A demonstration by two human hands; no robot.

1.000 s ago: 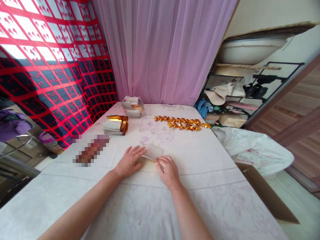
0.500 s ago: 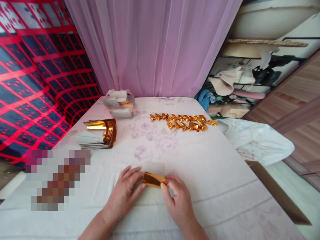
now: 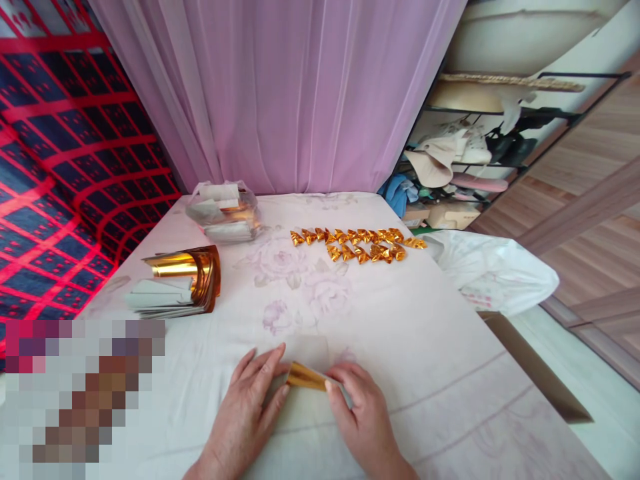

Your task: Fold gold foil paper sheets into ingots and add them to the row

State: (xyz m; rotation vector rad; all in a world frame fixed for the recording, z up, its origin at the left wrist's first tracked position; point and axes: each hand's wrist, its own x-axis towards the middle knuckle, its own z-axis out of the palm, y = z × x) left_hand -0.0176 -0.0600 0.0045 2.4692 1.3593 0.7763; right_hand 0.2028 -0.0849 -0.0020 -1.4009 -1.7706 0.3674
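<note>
on the table [image 3: 295,453], a sheet [image 3: 307,378] is held between the left hand [image 3: 253,400] and the right hand [image 3: 361,403], with a stack [image 3: 173,285] set forward-left of the left hand, a bag [image 3: 223,213] beyond that stack, and folded pieces [image 3: 361,254] laid ahead of the right hand.

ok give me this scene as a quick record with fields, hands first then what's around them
left hand: holds the left end of the paper
right hand: pinches the paper's right end
paper: folded, gold side partly showing
stack of paper: ahead and to the left, gold and pale grey sheets
clear bag: behind the stack, more paper inside
gold pieces: crumpled-looking, in two uneven rows on the far right part of the table
table: pale flowered cloth
backdrop: purple curtain
unclear: pixelated patch at lower left
</note>
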